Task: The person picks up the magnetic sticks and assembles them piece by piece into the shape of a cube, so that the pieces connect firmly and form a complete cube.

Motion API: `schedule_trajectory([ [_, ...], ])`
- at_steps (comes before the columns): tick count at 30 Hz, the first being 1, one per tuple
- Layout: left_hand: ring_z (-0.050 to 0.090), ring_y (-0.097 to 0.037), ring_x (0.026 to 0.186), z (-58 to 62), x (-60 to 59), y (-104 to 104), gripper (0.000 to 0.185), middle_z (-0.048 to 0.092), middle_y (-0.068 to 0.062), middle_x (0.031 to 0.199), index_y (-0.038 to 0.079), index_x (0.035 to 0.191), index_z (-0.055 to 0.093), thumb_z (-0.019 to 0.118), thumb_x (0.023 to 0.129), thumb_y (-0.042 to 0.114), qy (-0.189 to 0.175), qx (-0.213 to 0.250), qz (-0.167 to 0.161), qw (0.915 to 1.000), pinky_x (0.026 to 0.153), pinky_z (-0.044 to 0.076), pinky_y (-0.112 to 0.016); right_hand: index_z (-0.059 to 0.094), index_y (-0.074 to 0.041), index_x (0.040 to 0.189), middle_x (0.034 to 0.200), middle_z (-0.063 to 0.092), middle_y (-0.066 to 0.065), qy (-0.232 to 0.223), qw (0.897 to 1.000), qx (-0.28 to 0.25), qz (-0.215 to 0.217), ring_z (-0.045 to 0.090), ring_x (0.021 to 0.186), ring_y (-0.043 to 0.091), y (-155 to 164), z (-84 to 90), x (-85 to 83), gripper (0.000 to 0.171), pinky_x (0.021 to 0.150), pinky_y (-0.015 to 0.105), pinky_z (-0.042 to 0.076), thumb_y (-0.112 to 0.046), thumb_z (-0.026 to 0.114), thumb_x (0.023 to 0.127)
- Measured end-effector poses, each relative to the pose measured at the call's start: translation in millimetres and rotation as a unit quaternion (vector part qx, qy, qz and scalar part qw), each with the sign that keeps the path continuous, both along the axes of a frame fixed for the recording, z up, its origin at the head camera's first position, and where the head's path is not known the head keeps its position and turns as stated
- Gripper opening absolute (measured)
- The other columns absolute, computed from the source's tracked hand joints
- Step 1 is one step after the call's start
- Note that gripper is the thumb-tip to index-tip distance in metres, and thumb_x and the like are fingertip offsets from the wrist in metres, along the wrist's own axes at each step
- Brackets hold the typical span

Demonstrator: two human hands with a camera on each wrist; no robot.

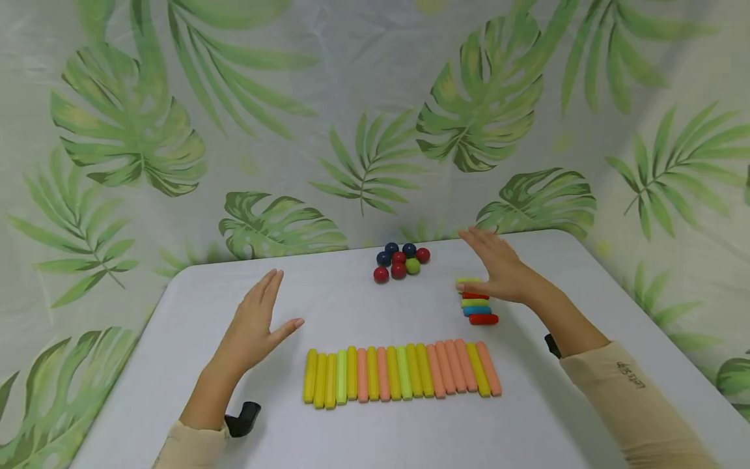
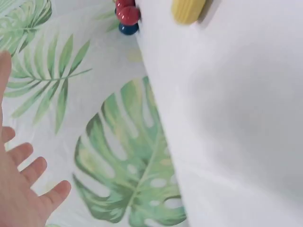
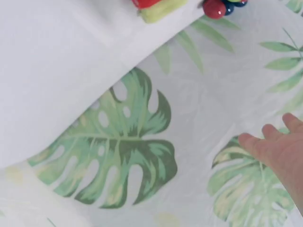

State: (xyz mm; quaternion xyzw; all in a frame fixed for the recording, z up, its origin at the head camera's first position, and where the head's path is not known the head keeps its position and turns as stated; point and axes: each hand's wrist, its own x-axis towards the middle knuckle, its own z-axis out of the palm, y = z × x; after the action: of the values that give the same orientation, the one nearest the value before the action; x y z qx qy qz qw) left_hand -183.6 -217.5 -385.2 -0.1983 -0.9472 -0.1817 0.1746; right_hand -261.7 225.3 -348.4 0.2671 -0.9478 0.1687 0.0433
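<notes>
My left hand [image 1: 253,326] is raised over the left part of the table, fingers straight and thumb spread, holding nothing. Just right of it lies a long row of yellow, light green and salmon sticks [image 1: 403,372], side by side on the cloth. My right hand [image 1: 498,268], also with straight fingers, is held up over a short stack of sticks [image 1: 477,311] in red, blue and yellow-green, partly covering it in the head view. In the left wrist view the fingers [image 2: 35,170] are spread; in the right wrist view the fingers [image 3: 258,144] are extended.
A cluster of small balls [image 1: 398,270] in red, dark blue and green sits near the table's back edge. The white table [image 1: 351,436] meets a leaf-printed cloth backdrop [image 1: 369,85]. Each wrist carries a black device, such as the left one [image 1: 243,419].
</notes>
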Motion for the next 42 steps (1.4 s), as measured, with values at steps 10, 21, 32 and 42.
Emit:
schedule_trajectory([
  [10, 0.048, -0.022, 0.086, -52.0, 25.5, 18, 0.055, 0.044, -0.013, 0.112, 0.006, 0.134, 0.034, 0.059, 0.087, 0.018, -0.241, 0.189, 0.048, 0.9508, 0.066, 0.045, -0.033, 0.023, -0.004, 0.141, 0.143, 0.023, 0.016, -0.057, 0.996, -0.057, 0.030, 0.019, 0.130, 0.033, -31, -24.9, -33.2, 0.079, 0.102, 0.051, 0.019, -0.031, 0.067, 0.081],
  [21, 0.041, -0.013, 0.062, -72.7, 33.6, 18, 0.052, 0.046, 0.000, 0.086, 0.004, 0.127, 0.044, 0.065, 0.082, 0.019, -0.304, 0.167, -0.003, 0.9380, 0.049, 0.038, -0.023, 0.028, -0.003, 0.139, 0.141, 0.028, 0.017, -0.136, 0.985, -0.102, 0.006, 0.026, 0.127, 0.033, -63, -63.8, -75.0, 0.067, 0.103, 0.046, 0.020, -0.011, 0.064, 0.083],
  [32, 0.047, -0.015, 0.062, -73.6, 34.7, 19, 0.045, 0.055, -0.004, 0.090, 0.013, 0.117, 0.046, 0.067, 0.078, 0.013, -0.308, 0.212, 0.043, 0.9264, 0.051, 0.040, -0.026, 0.036, -0.008, 0.137, 0.136, 0.037, 0.016, -0.180, 0.980, -0.070, -0.042, 0.030, 0.126, 0.033, -83, -84.5, -82.9, 0.057, 0.102, 0.047, 0.023, -0.012, 0.059, 0.086],
  [42, 0.052, -0.015, 0.063, -71.4, 33.7, 20, 0.045, 0.054, -0.009, 0.097, 0.016, 0.121, 0.044, 0.064, 0.081, 0.011, -0.295, 0.238, 0.074, 0.9223, 0.053, 0.043, -0.029, 0.044, -0.008, 0.129, 0.129, 0.046, 0.014, -0.142, 0.985, -0.055, -0.079, 0.039, 0.119, 0.029, -92, -89.2, -83.0, 0.048, 0.101, 0.043, 0.026, -0.013, 0.062, 0.085],
])
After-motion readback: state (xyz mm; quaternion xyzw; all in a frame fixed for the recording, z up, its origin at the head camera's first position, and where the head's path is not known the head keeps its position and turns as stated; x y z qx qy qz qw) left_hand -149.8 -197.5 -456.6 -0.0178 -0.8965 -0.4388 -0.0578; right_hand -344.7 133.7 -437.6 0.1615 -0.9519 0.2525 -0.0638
